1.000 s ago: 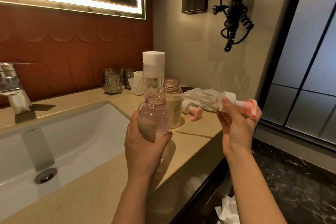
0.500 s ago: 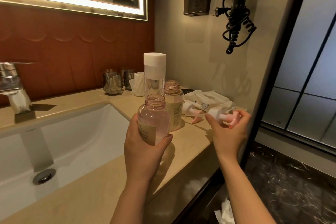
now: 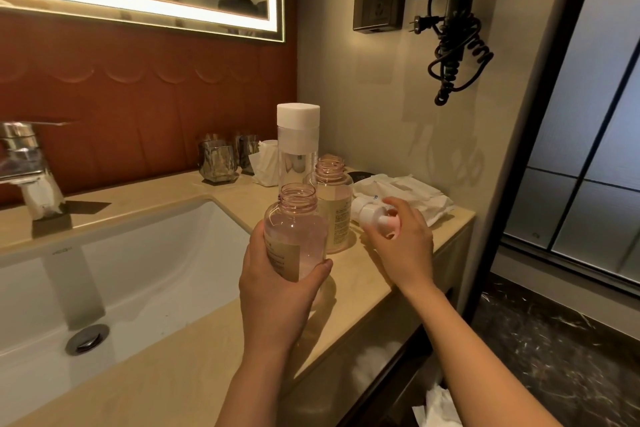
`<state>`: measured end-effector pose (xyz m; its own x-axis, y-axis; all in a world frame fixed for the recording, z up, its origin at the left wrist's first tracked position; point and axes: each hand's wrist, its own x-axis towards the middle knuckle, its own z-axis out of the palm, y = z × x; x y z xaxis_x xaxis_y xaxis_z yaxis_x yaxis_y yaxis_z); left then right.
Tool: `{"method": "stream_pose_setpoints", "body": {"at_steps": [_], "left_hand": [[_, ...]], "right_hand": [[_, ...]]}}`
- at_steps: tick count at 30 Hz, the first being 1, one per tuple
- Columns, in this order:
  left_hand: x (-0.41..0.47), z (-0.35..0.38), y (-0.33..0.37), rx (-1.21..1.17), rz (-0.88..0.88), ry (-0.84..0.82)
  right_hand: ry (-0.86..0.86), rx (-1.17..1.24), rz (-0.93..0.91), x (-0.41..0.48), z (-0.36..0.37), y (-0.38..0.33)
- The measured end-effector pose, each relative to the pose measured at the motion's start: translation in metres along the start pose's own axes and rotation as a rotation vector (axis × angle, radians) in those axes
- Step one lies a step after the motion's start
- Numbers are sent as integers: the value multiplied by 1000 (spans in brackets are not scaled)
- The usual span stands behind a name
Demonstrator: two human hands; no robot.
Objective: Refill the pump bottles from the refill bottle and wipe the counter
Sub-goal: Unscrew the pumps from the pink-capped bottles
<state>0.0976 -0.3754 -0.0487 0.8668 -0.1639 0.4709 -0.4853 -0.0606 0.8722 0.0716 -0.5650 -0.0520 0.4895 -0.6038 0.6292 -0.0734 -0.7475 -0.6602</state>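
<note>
Head view: left hand (image 3: 277, 291) wraps round an open pump bottle (image 3: 296, 239), held up over the bench (image 3: 194, 374). Right hand (image 3: 403, 248) curls round a pump head (image 3: 372, 215) low by the second open bottle (image 3: 334, 208). The capped refill bottle (image 3: 298, 149) stands behind.

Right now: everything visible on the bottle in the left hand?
The pump bottle is round, clear pink, plastic-looking, with a beige printed label low on its side. Its threaded neck is open, no pump fitted. It is held upright above the counter, the left hand wrapped round its lower half. Fill level unclear.
</note>
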Motion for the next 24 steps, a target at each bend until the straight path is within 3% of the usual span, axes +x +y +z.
{"method": "stream_pose_setpoints", "body": {"at_steps": [10, 24], "left_hand": [[1, 0, 2, -11, -15, 7], [0, 1, 5, -19, -75, -48]], "right_hand": [[-195, -315, 89, 20, 15, -2], [-216, -182, 136, 19, 8, 5]]}}
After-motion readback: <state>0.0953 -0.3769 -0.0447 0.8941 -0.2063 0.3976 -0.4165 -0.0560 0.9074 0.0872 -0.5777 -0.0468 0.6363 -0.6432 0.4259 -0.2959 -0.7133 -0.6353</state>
